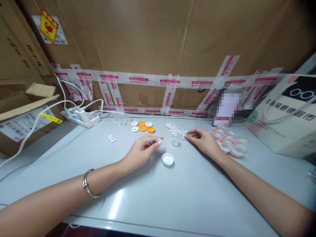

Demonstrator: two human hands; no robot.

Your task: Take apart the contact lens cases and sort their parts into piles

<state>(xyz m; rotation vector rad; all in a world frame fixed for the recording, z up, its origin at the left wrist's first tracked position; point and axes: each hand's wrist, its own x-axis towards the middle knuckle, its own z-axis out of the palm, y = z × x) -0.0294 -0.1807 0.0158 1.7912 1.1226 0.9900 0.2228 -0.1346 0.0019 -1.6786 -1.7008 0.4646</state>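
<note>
My left hand (141, 148) pinches a small white plastic part (159, 141) between thumb and fingertips. To the right, my right hand (202, 139) has its thumb and fingers closed on a white openwork plastic piece (184, 135) at the end of a row of similar white openwork pieces (174, 130). Between the hands stands a clear plastic cup (175, 141). Nearer to me, a round white cap (168, 159) lies with its hollow side up. Behind my left hand are white caps (134, 129) and orange caps (151, 129).
Several clear domes (122, 121) sit at the back left, near small white discs (111, 138). A pile of clear-domed pieces (228, 141) lies beside my right forearm. A power strip (84, 118), open carton (29, 115), blurred phone-like object (228, 107) and paper bag (283, 115) border the table.
</note>
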